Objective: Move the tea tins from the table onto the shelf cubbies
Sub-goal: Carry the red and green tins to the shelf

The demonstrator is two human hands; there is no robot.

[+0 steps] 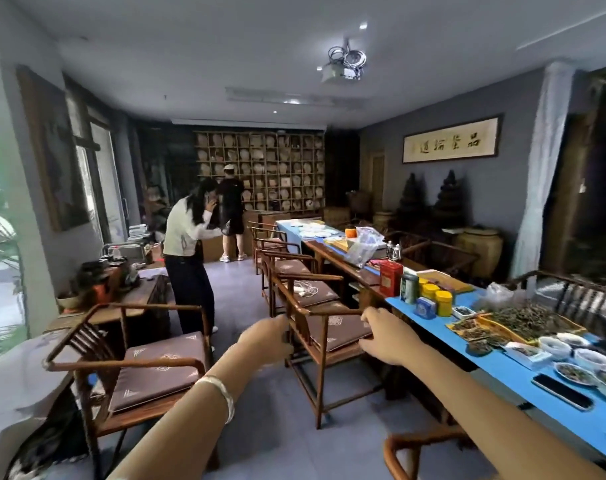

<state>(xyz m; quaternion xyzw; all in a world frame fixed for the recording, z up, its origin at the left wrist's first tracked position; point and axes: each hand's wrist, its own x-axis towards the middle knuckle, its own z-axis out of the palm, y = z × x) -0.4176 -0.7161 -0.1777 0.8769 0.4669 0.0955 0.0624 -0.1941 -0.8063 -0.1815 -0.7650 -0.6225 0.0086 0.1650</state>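
Both hands reach forward holding nothing: the left hand (265,337) with loosely curled fingers near a brown wooden armchair (324,327), the right hand (386,336) likewise; the red, green, yellow and blue tea tins (417,289) stand clustered on the blue-covered desk (509,370), the wooden shelf cubbies (277,168) well apart

Room's dimly lit overall, w/ daylight blown out at the left window (0,237). Ceiling spots (362,26) glare. Edges are bent by fisheye; hands smeared by motion blur.
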